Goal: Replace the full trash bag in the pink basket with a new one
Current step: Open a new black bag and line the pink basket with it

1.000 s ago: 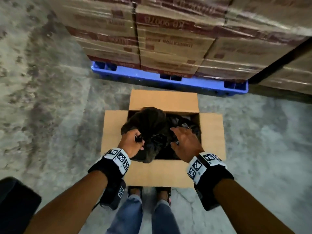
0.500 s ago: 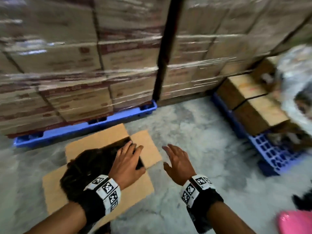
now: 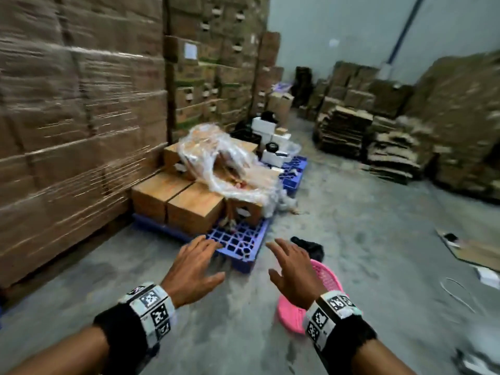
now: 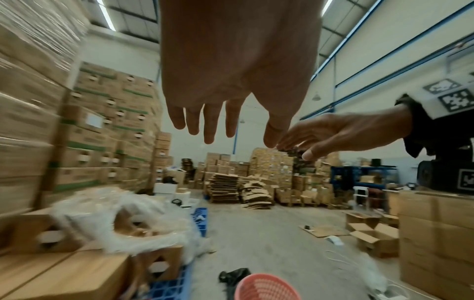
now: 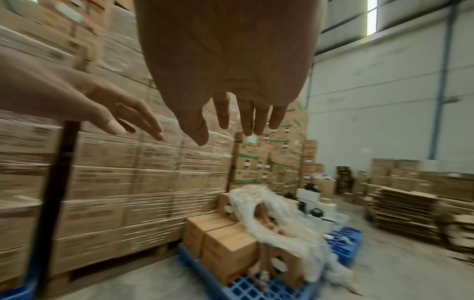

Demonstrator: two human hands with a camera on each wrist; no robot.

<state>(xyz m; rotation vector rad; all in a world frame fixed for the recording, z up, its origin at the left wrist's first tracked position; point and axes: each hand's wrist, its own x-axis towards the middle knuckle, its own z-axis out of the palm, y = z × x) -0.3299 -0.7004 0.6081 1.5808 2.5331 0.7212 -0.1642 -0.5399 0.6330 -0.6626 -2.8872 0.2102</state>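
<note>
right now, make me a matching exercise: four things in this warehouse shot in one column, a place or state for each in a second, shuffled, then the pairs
Things:
1. pink basket
2. black bag
3. left hand
4. plastic wrap

Places or states:
A. draped over boxes on the blue pallet
B. open, holding nothing
C. on the floor under the right hand
D. crumpled on the floor just beyond the basket

Pairs: 1-C, 2-D, 3-B, 4-A

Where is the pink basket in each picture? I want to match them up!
Head: the pink basket lies on the floor at lower right, partly behind the right hand.
Left wrist: its rim shows at the bottom edge, right of centre.
Right wrist: not in it.
Shared landmark: the blue pallet carrying cardboard boxes, seen in all three views.
</note>
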